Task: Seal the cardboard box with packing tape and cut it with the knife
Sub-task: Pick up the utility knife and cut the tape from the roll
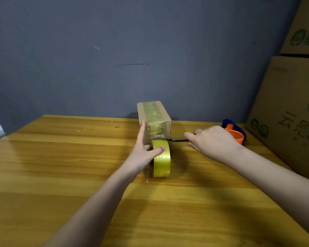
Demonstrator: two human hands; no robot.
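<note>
A small cardboard box [153, 113] stands on the wooden table [61, 166] near the wall, with yellowish tape along its top and down its near face. A roll of yellow packing tape [161, 161] stands on edge right in front of the box. My left hand [144, 152] grips the roll, thumb over its top, while its index finger presses the box's near left corner. My right hand [212, 141] holds a knife [178, 139], whose dark blade points left to the box's lower right edge beside the tape. The knife's handle is hidden in the hand.
An orange and blue tape dispenser [236, 131] lies behind my right hand. Large printed cardboard cartons [292, 113] are stacked along the right edge of the table. A grey wall [114, 59] stands close behind the box.
</note>
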